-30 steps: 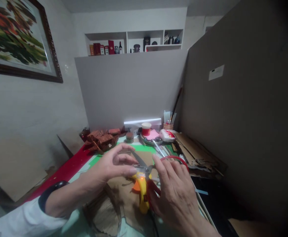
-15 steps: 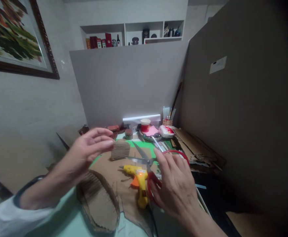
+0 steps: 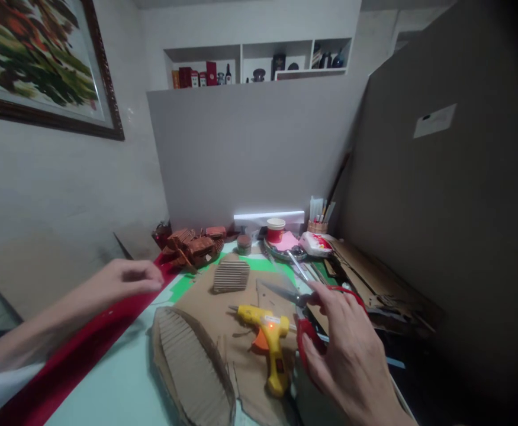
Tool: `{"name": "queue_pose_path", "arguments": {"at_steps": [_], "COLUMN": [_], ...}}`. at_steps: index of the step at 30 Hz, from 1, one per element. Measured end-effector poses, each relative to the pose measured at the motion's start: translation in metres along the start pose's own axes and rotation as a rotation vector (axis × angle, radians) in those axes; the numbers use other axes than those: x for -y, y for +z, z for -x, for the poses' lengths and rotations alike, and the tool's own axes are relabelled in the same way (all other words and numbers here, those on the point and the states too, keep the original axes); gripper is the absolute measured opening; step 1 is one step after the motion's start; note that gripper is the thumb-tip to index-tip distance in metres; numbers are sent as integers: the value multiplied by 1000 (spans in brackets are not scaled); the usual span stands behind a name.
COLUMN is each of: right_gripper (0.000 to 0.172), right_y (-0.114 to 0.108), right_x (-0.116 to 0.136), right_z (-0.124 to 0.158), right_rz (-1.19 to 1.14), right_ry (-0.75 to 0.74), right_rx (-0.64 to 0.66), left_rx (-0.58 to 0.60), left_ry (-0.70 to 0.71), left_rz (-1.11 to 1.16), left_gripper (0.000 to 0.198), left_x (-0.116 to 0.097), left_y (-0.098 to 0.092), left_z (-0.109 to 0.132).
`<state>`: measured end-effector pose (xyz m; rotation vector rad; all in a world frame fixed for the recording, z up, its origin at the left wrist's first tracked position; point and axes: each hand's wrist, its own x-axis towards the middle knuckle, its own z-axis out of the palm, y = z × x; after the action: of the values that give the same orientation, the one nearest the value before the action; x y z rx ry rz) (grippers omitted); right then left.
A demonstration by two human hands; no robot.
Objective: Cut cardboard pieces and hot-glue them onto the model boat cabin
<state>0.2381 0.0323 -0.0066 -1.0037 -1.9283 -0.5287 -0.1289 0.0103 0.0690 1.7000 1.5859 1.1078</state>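
Grey partition (image 3: 250, 154) fills 12 o'clock, cardboard wall (image 3: 440, 225) at 3. On the table: ribbed cardboard leaf (image 3: 192, 367) at 7, glue gun (image 3: 267, 340) lying between the hands. Right hand (image 3: 351, 361) at 5 is clamped on red scissors (image 3: 285, 293), blades pointing 10. Left hand (image 3: 125, 281) hovers at 9 over the red strip (image 3: 63, 361), fingers bunched, can't tell if holding anything

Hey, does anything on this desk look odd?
The yellow hot glue gun lies on its side, light glowing, on the brown cardboard sheet, seemingly switched on yet unheld; the right hand holds red-handled scissors beside it.
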Motion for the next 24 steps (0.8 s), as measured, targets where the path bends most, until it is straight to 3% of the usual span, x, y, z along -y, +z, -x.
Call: {"name": "queue_pose_path", "arguments": {"at_steps": [2, 6, 8, 11, 15, 24], "right_gripper": [42, 51, 53, 50, 48, 46], "right_y": [3, 6, 6, 4, 3, 6], "right_x": [-4, -9, -10, -6, -2, -3], "right_z": [3, 7, 8, 7, 6, 4], "right_rz": [-20, -63, -77, -104, -136, -143], "right_ry": [-5, 23, 43, 91, 90, 73], "right_rx": [6, 58, 69, 55, 74, 52], "left_rx": [39, 144, 230, 343, 417, 542], "left_ry": [40, 150, 197, 232, 229, 225], "left_rz": [-98, -236, -300, -356, -381, -306], "left_gripper": [28, 84, 98, 85, 67, 57], "left_x": [3, 14, 19, 26, 33, 36], "left_y": [18, 61, 77, 88, 86, 86], "left_z": [-29, -83, -101, -116, -123, -137]}}
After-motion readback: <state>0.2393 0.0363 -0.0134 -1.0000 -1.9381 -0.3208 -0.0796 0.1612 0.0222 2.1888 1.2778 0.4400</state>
